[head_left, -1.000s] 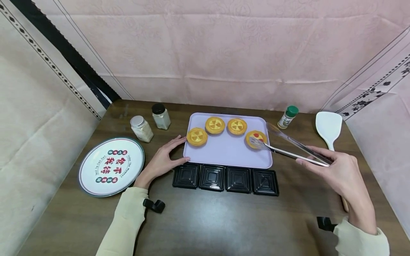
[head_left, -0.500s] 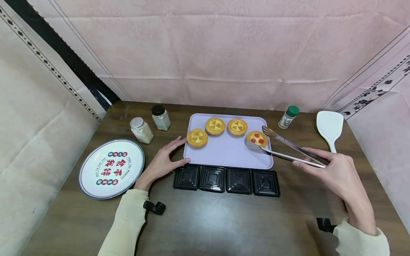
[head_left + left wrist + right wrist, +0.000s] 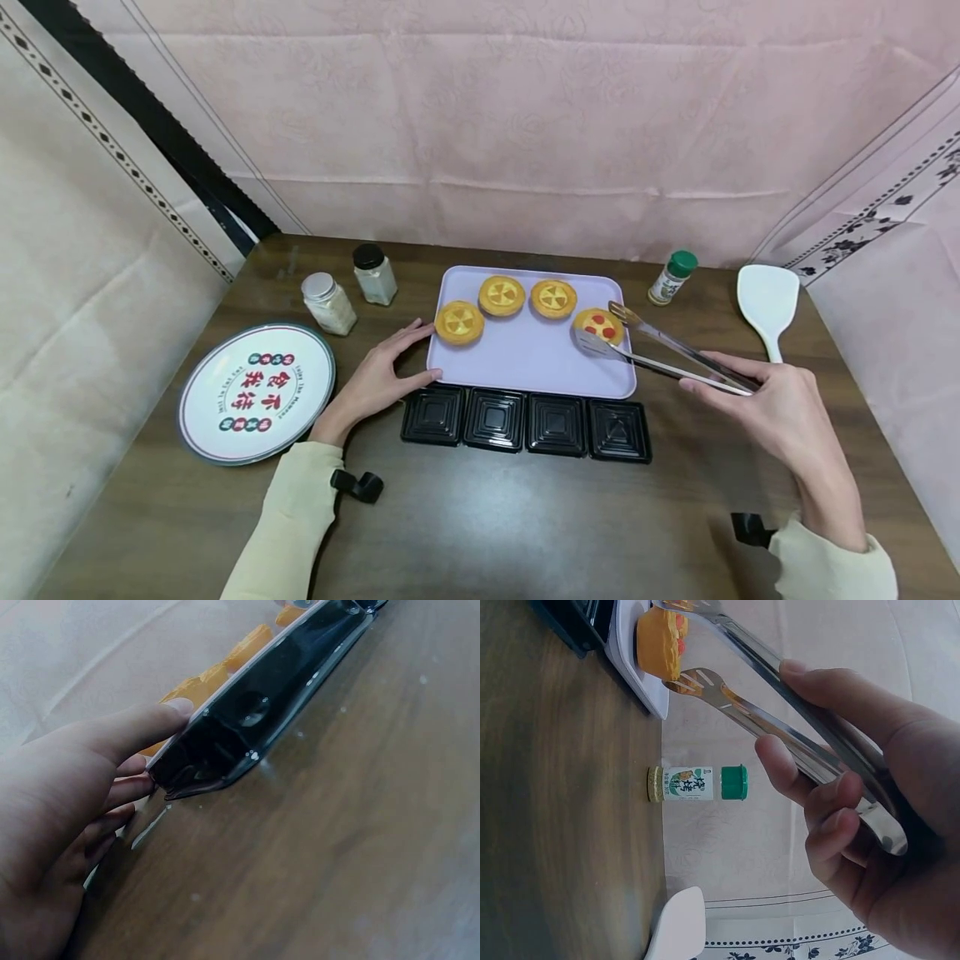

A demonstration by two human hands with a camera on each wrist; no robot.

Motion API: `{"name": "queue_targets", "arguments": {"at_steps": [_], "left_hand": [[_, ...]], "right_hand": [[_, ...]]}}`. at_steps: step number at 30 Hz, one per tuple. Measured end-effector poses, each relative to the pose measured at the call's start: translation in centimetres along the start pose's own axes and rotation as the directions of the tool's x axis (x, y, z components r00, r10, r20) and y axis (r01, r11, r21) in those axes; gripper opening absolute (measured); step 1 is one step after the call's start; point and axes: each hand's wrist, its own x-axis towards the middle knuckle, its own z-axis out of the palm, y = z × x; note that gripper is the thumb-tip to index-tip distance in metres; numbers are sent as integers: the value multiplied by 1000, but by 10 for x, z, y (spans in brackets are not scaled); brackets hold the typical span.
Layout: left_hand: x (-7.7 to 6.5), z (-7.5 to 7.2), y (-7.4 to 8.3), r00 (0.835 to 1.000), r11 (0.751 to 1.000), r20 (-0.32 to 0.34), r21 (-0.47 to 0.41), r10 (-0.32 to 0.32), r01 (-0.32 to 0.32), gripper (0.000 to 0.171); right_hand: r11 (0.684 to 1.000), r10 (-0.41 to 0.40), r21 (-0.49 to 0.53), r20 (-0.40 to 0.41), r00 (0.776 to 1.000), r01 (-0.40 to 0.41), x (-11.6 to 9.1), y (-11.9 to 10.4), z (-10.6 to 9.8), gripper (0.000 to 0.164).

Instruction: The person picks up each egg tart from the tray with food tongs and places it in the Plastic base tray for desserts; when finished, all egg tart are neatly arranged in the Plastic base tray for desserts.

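Note:
In the head view, my right hand (image 3: pixel 780 408) holds metal tongs (image 3: pixel 660 365) near their hinged end. Their slotted tips straddle a yellow tart (image 3: pixel 611 322) with red dots at the right of the lilac tray (image 3: pixel 517 360). The right wrist view shows one tip of the tongs (image 3: pixel 735 712) low against the side of that tart (image 3: pixel 654 645). My left hand (image 3: pixel 375 379) rests at the tray's left front corner, thumb on the rim and fingers along the left side. Three plain yellow tarts (image 3: pixel 501 297) sit farther left and back on the tray.
Several black square trays (image 3: pixel 556 427) line the lilac tray's front edge. A round printed plate (image 3: pixel 257 367) and two jars (image 3: pixel 330 307) stand left. Behind on the right are a green-capped bottle (image 3: pixel 667 286) and a white spatula (image 3: pixel 768 298).
The tongs' tips have shifted left and slightly toward me, now on either side of the red-dotted tart, whose dots show more fully. My left hand has stayed at the tray corner.

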Motion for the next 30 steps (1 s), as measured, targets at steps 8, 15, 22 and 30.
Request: {"name": "queue_targets", "arguments": {"at_steps": [8,15,22,30], "left_hand": [[-4,3,-1,1000,1000,7,7,-31,31,71],[-4,5,0,998,999,19,-5,-53,53,71],[-3,3,0,999,999,21,-4,-40,40,70],[0,-1,-2,1000,1000,16,12,-17,17,66]], "right_hand": [[1000,-6,2,0,1000,6,-4,2,2,49],[1000,-23,6,-17,1000,23,-3,5,3,48],[999,-31,23,-51,998,32,-1,3,1,45],[996,-24,87,-53,998,28,-6,-15,-6,44]]}}
